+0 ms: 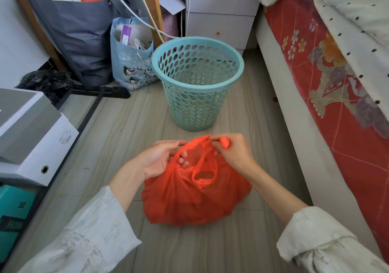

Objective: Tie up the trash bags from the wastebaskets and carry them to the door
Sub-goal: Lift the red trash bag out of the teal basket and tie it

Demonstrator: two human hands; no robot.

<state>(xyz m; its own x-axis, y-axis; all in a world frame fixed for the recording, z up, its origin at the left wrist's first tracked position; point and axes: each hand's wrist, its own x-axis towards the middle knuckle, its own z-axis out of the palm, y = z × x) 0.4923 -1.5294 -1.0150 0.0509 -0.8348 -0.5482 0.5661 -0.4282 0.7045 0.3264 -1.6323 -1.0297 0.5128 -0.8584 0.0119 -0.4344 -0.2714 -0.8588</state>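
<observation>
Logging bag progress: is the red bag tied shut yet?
Not yet. Red bag mouth still gapes; left hand and right hand grip its handles.

Bare floor (242, 129) runs between wastebasket (197, 79) and bed (315, 96); boxes (31, 134) crowd left.

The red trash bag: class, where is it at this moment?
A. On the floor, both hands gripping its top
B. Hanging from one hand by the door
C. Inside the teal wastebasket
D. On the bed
A: the red trash bag sits on the floor before the teal wastebasket, its handles gripped by the left hand and right hand.
</observation>
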